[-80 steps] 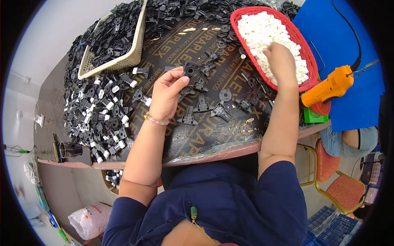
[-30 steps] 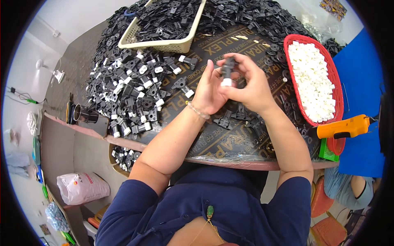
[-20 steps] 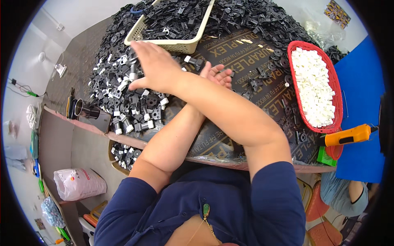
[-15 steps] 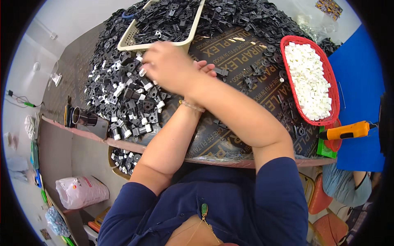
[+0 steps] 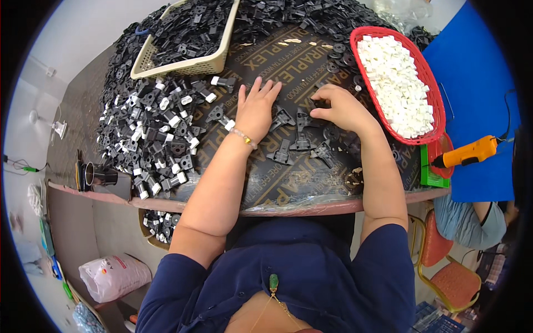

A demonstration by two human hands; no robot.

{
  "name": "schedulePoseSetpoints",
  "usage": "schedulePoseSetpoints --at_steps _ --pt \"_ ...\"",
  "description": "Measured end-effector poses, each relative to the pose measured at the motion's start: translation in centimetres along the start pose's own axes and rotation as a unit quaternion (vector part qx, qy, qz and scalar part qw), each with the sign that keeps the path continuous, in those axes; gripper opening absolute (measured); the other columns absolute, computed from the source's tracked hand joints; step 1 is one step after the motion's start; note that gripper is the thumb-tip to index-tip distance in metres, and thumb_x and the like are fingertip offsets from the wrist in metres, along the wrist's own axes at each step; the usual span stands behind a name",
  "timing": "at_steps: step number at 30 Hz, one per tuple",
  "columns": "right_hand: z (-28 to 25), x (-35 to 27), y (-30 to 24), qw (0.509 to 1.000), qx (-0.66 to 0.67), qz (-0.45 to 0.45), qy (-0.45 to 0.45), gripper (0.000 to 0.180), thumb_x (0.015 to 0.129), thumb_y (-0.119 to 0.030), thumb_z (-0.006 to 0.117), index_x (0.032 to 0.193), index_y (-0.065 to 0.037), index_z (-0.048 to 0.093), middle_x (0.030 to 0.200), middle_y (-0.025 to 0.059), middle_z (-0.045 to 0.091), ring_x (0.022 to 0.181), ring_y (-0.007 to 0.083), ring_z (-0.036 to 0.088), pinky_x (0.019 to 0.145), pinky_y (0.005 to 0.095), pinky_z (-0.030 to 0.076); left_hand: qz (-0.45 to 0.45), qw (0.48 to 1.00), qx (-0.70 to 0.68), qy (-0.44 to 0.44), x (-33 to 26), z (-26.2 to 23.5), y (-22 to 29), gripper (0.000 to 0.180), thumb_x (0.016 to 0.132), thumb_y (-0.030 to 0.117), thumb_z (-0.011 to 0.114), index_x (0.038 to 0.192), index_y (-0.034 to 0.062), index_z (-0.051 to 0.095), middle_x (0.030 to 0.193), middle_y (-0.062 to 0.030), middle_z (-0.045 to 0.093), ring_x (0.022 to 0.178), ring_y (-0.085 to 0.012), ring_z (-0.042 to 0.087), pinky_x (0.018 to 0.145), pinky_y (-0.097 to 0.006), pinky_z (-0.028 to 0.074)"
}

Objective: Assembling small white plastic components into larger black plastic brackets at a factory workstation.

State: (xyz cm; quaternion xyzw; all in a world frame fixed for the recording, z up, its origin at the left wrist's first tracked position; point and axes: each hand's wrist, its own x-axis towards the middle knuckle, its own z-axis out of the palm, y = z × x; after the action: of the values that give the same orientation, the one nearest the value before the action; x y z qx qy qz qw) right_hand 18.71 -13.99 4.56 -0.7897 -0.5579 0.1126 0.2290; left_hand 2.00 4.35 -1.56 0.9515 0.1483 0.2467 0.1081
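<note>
My left hand (image 5: 256, 111) lies flat on the dark tabletop with its fingers spread. Against its wrist side is a black plastic part with a white cap (image 5: 223, 117). To the right, my right hand (image 5: 343, 110) is curved, thumb and fingertips apart; the dark gap between them shows no clear object. Several black plastic parts without caps (image 5: 302, 141) lie between and below the hands. A big heap of black parts with white caps (image 5: 161, 125) spreads to the left of my left hand.
A cream plastic basket (image 5: 216, 64) full of black parts stands at the far left, with more black parts behind it. At right is a red basket (image 5: 438, 125) of small white caps. An orange electric screwdriver (image 5: 469, 151) lies beside a green box (image 5: 430, 172). A dark cup (image 5: 100, 175) stands left.
My arms have uncrossed. The right hand has moved from the capped heap to the table's right side; my left hand now lies in view. The view has shifted, and loose black parts are uncovered.
</note>
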Motion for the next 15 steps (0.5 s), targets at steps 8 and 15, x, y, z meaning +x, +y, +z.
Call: schedulePoseSetpoints --at_steps 8,15 --pt "-3.3 -3.0 0.6 0.994 0.018 0.093 -0.053 0.037 0.070 -0.016 0.084 0.099 0.000 0.067 0.092 0.0170 0.071 0.089 0.0320 0.068 0.079 0.0407 0.053 -0.012 1.000 0.015 -0.012 0.1 -1.9 0.4 0.036 0.080 0.002 0.067 0.114 0.0143 0.070 0.102 -0.0089 0.066 0.101 -0.0308 0.062 0.089 -0.043 0.047" --pt "-3.2 -3.1 -1.0 0.994 0.043 0.065 -0.081 0.029 0.070 -0.012 0.082 0.094 -0.001 0.068 0.083 0.0141 0.071 0.079 0.0304 0.068 0.072 0.0383 0.053 -0.178 0.837 -0.518 -0.013 0.8 -2.4 0.9 0.047 0.087 -0.006 0.065 0.133 0.0041 0.058 0.099 -0.0002 0.056 0.091 -0.0104 0.059 0.084 -0.023 0.048"
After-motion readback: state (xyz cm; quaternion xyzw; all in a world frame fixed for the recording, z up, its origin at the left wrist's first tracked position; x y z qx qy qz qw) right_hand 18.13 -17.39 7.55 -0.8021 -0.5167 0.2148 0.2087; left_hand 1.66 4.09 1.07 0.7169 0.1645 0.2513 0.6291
